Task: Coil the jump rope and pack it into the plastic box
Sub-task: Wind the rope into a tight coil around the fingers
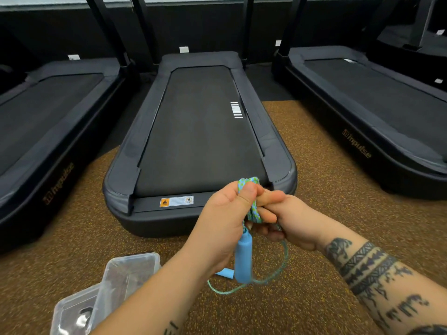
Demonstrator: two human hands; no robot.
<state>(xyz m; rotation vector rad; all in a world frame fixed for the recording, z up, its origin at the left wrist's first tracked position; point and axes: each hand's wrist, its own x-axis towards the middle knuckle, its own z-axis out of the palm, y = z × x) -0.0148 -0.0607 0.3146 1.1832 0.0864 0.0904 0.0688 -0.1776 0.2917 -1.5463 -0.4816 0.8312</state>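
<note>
- While clamped in the left hand [225, 221] and right hand [285, 218] above brown speckled floor [338, 201], bunched green-blue braided jump rope [252, 209]; risked unravelling if loosened.
- Dangled blue cylindrical handle [243, 259]; could snag trailing loop.
- Sat lower-left, clear plastic box [130, 269], easily overshot.

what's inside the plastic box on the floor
Nothing of the jump rope: it is up in both hands. Through the clear plastic box only speckled floor shows. The left forearm covers its near right part, and a second clear piece, perhaps the lid, overlaps it.
</note>
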